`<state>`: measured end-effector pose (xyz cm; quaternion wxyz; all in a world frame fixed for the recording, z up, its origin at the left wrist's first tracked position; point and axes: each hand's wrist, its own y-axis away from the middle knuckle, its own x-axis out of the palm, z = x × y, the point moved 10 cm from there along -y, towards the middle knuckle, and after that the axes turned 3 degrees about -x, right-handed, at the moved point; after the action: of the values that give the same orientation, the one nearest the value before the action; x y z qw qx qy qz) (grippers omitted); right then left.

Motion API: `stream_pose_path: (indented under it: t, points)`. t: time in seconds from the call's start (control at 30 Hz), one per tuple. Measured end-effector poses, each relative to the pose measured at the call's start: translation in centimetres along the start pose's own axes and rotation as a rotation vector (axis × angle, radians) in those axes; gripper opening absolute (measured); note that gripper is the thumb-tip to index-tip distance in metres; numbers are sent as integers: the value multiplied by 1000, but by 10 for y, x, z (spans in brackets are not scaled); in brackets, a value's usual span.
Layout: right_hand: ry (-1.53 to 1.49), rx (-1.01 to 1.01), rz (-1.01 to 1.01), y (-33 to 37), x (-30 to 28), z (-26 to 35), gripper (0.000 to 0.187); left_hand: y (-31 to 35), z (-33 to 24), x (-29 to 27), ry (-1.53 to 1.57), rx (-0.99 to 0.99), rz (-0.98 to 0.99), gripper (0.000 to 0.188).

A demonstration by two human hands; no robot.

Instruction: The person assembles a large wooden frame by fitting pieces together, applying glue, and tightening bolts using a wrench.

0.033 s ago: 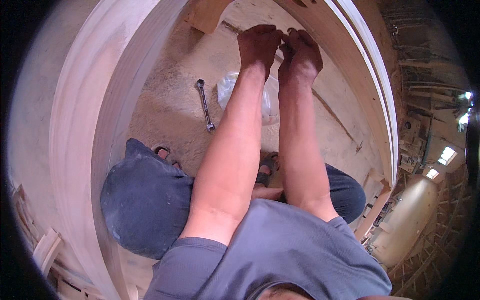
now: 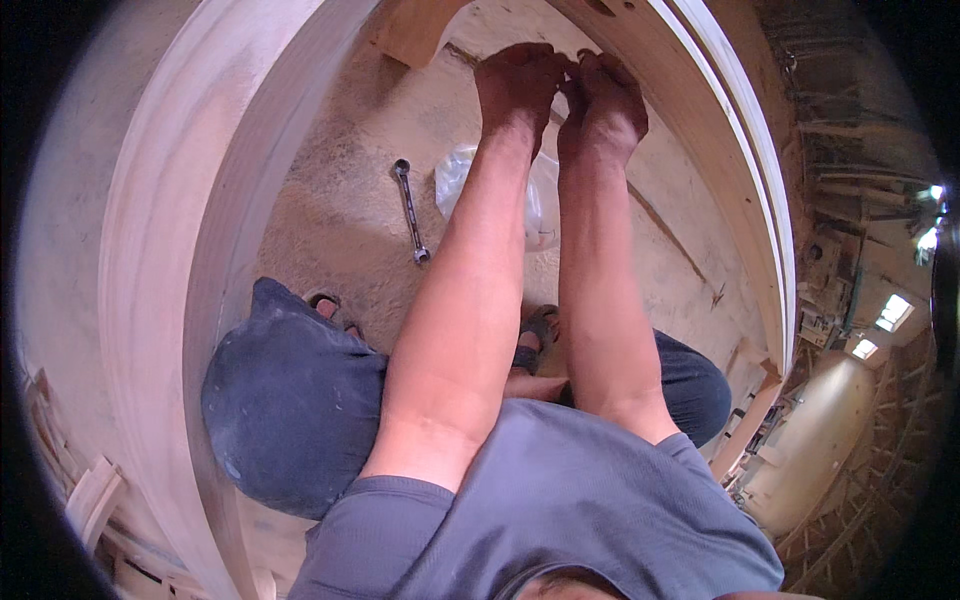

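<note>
Up between the sides of a big curved pale wooden frame point(image 2: 690, 100), the bare left hand point(image 2: 518, 85) and right hand point(image 2: 605, 100) sit close together, fingers curled, can't tell if they're gripping anything. A silver double-ended metal wrench point(image 2: 409, 210) lies beside a clear plastic bag point(image 2: 455, 185) on the dusty tan floor point(image 2: 340, 220).

A broad, pale wooden timber point(image 2: 145, 250) is curving along the left of the dusty floor point(image 2: 350, 225); another pale timber point(image 2: 690, 100) is bowing along its right.
</note>
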<state>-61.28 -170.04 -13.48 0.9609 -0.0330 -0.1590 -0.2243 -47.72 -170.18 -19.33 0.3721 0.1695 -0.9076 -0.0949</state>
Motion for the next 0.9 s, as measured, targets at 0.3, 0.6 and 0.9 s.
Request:
stream_pose_path:
  t: [0.3, 0.6, 0.9]
  points:
    - [49, -114, -44, -2, 19, 14, 15, -3, -34, 15, 33, 8, -93, 24]
    - [289, -253, 254, 17, 46, 38, 54, -25, -73, 44, -98, 298, -35, 14]
    - [126, -219, 475, 22, 60, 21, 78, -66, -55, 44, -856, 428, 34, 14]
